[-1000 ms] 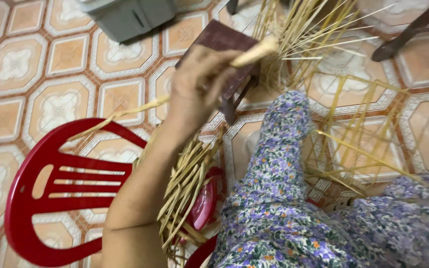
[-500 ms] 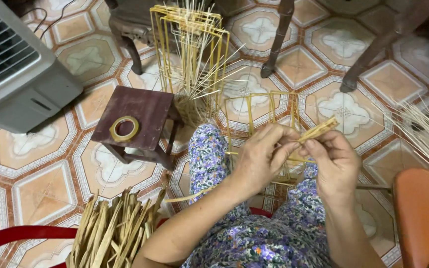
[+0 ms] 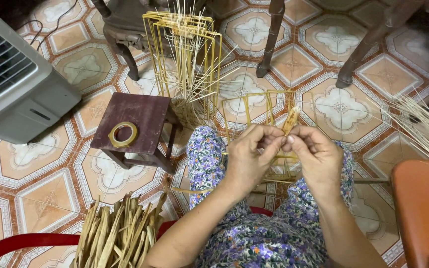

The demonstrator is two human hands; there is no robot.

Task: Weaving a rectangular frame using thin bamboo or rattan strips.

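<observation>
Straw strip (image 3: pixel 291 120) pinched by left hand (image 3: pixel 250 155) & right hand (image 3: pixel 315 154), mid-twist over yellow wire frame (image 3: pixel 264 111); next needs firm, even tension.

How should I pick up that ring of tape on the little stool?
Probably by its rim, from straight above. The ring of tape lies flat on the small wooden stool with its hole facing up, so one finger could go in the hole and the thumb outside, pinching the band. Nothing lies on it.
</observation>
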